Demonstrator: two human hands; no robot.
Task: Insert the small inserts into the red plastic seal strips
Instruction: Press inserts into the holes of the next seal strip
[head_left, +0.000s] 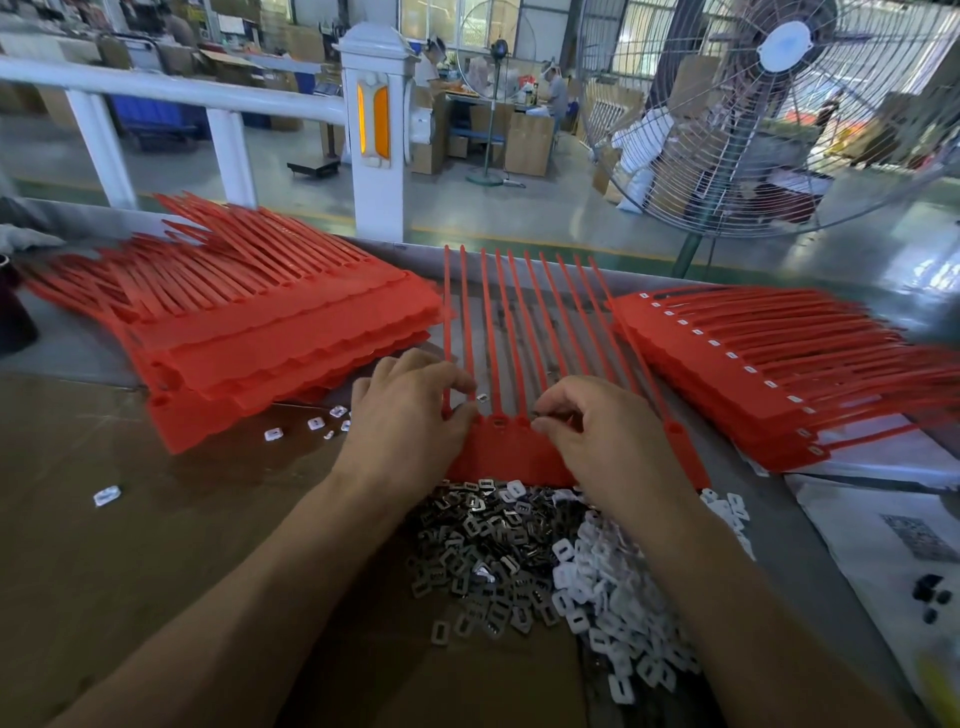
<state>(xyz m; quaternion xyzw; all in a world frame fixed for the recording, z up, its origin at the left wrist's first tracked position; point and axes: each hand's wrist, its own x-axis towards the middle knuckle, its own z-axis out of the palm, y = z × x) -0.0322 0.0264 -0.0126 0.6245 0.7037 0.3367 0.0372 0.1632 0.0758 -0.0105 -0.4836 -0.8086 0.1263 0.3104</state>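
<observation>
A red seal strip sheet (506, 452) lies in the middle of the table, its thin tails pointing away from me. My left hand (410, 421) rests on its left end, fingers curled, with thumb and fingertips at the heads of the strips. My right hand (597, 431) hovers over the right half, fingers curled, pinching a small insert at a strip head. A pile of small inserts (535, 556) lies just in front of the sheet, dark metal ones to the left, white plastic ones to the right. One loose insert (482, 398) sits between the tails.
A stack of red sheets (249, 332) lies at the left, and another stack with white inserts fitted (769, 364) lies at the right. Loose white inserts (107, 495) are scattered on brown cardboard. A large fan (769, 114) and a white railing (371, 135) stand beyond the table.
</observation>
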